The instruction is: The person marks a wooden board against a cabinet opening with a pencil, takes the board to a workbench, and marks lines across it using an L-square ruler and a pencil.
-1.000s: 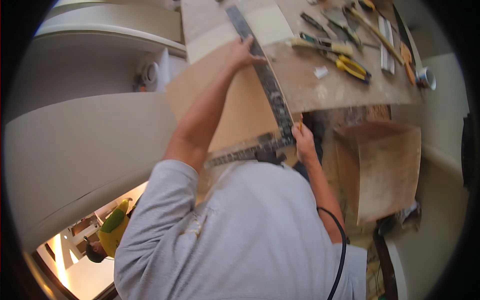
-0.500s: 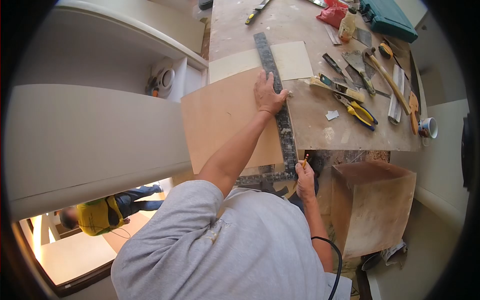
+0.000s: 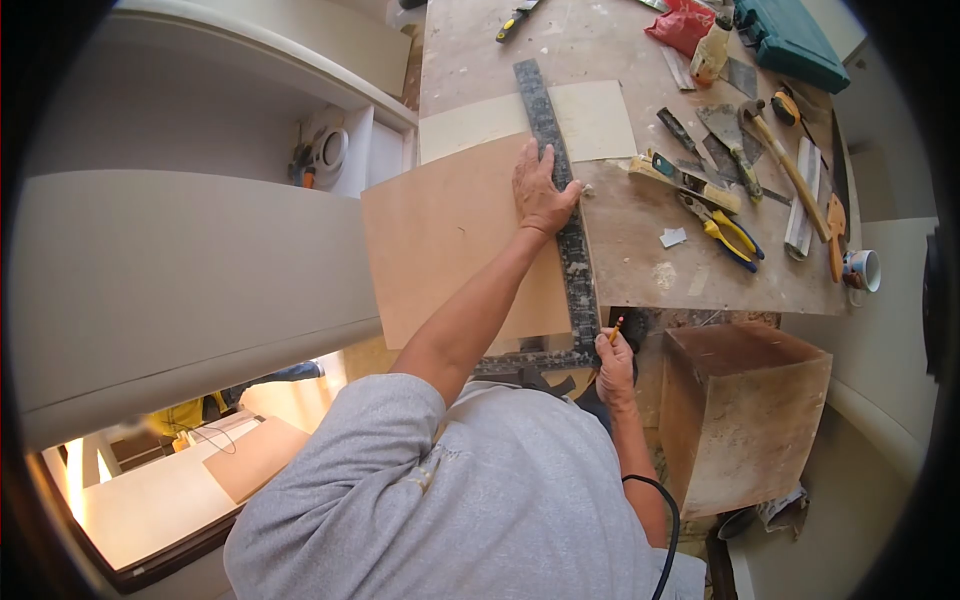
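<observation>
A large, paint-stained carpenter's square [image 3: 572, 255] lies across a light brown wood panel [image 3: 455, 245]. Its long blade runs up the panel's right side and over a paler board [image 3: 600, 120]; its short arm shows along the panel's near edge. Fingers spread, my left hand [image 3: 545, 195] presses flat on the panel and the blade. Down at the square's near corner, my right hand [image 3: 615, 365] is closed around a pencil [image 3: 616, 328], whose pink eraser end points up. The pencil's other end is hidden by the hand.
Right of the square, the workbench [image 3: 640, 270] bears pliers [image 3: 725, 230], a hand plane [image 3: 690, 182], a scraper [image 3: 733, 140], a hammer [image 3: 795, 170] and a mug [image 3: 860, 270]. A wooden box [image 3: 745, 420] stands below the bench. Another person [image 3: 180, 415] is partly visible at lower left.
Both hands keep their places on the square and the pencil, with the right hand shifted very slightly. The view has moved a little. The other person at lower left has moved mostly out of sight.
</observation>
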The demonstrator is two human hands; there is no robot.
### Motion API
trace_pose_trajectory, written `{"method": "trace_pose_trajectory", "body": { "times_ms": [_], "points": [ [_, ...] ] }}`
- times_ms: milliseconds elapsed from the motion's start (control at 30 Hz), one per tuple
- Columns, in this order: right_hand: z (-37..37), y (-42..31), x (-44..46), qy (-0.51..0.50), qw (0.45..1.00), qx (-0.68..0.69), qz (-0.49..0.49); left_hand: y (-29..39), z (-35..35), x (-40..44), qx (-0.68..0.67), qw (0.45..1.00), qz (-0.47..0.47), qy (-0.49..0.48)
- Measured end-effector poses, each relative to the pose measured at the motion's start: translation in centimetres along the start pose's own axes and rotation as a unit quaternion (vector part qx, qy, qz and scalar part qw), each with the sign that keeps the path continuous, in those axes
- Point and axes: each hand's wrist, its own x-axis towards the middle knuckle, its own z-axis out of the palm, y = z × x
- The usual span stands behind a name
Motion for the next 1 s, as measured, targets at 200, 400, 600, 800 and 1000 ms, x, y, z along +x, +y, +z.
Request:
{"method": "trace_pose_trajectory", "body": {
  "times_ms": [200, 400, 600, 800, 1000],
  "points": [
    [-0.1, -0.2, -0.1, -0.004, 1.0, -0.003, 0.007, 0.0, 0.0, 0.0, 0.004, 1.0, 0.002, -0.004],
    [-0.5, 0.4, 0.2, -0.014, 1.0, 0.02, 0.017, -0.2, -0.1, 0.1, 0.008, 1.0, 0.017, -0.011],
    [0.0, -0.1, 0.1, -0.011, 1.0, 0.007, 0.01, 0.0, -0.2, 0.0, -0.009, 1.0, 0.014, -0.011],
    [0.1, -0.4, 0.0, -0.017, 1.0, 0.014, 0.015, 0.0, -0.3, 0.0, -0.015, 1.0, 0.021, -0.012],
    [-0.1, 0.1, 0.1, -0.001, 1.0, 0.017, 0.016, 0.0, -0.3, 0.1, -0.013, 1.0, 0.014, -0.022]
  ]
}}
